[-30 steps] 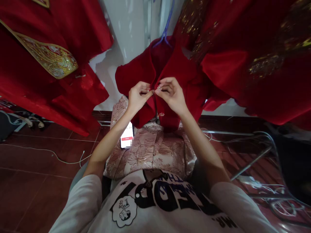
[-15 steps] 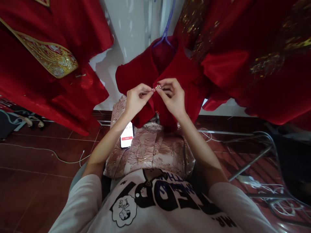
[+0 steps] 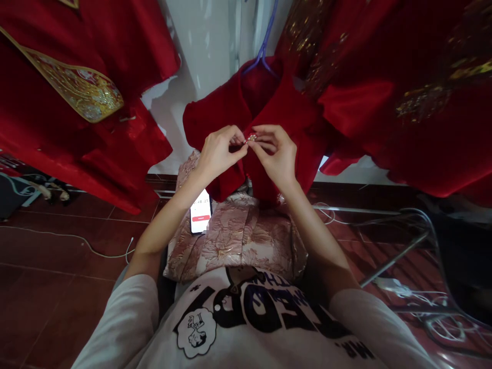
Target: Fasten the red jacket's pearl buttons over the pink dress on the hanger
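A red jacket (image 3: 219, 125) hangs on a purple hanger (image 3: 262, 56) in front of me, its front edges reaching down to my lap. At its front opening is a small pale, beaded-looking button (image 3: 251, 137). My right hand (image 3: 280, 156) is closed, pinching this button between thumb and fingers. Right beside it, my left hand (image 3: 221, 151) is also closed, its thumb and fingertips meeting at the jacket's edge by the button. Exactly what the left fingertips grip is too small to make out.
Pinkish brocade fabric (image 3: 230, 241) covers my lap, with a lit phone (image 3: 200, 218) on it. Red garments with gold decoration (image 3: 92, 97) hang at left and right. A metal-framed chair (image 3: 426, 225) and white cables (image 3: 442, 323) are at the right.
My left hand has moved slightly right and up, its fingers more curled. My right hand has shifted a little to the right, still at the button.
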Available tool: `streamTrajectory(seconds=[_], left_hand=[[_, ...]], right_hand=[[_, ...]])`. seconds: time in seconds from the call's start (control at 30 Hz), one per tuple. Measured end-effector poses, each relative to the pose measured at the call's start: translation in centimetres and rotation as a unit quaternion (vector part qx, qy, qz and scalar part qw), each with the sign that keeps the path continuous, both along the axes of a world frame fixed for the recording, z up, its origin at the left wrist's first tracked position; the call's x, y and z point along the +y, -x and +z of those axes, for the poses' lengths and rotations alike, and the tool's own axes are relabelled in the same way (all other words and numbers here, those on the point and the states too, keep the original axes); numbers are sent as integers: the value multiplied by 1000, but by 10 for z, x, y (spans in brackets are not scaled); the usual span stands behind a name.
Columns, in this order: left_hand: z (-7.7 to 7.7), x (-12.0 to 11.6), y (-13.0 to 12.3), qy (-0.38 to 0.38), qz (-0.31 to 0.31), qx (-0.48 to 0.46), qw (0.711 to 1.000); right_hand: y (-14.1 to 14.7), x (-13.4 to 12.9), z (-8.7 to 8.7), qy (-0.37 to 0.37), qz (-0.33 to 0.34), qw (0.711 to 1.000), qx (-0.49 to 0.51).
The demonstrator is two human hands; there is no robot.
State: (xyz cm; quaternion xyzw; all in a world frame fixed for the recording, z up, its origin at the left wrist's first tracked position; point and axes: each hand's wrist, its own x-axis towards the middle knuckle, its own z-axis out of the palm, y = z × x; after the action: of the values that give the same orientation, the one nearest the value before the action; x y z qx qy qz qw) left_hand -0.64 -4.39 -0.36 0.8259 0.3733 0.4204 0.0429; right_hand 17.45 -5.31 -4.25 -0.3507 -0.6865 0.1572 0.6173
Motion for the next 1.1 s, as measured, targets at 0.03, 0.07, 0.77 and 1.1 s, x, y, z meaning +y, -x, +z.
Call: streamTrajectory(seconds=[0.03, 0.07, 0.77, 1.1], left_hand=[[1, 1, 0, 1, 3, 10, 1000], [1, 1, -1, 2, 5, 19, 1000], [-2, 20, -4, 19, -20, 33, 999], [-14, 11, -11, 210, -155, -116, 958]], right_hand=[[-1, 1, 0, 5, 1, 1000, 1], [-2, 2, -1, 10, 3, 1000, 2], [-2, 2, -5, 17, 0, 1000, -11], [-11, -4, -12, 0, 21, 988, -154]])
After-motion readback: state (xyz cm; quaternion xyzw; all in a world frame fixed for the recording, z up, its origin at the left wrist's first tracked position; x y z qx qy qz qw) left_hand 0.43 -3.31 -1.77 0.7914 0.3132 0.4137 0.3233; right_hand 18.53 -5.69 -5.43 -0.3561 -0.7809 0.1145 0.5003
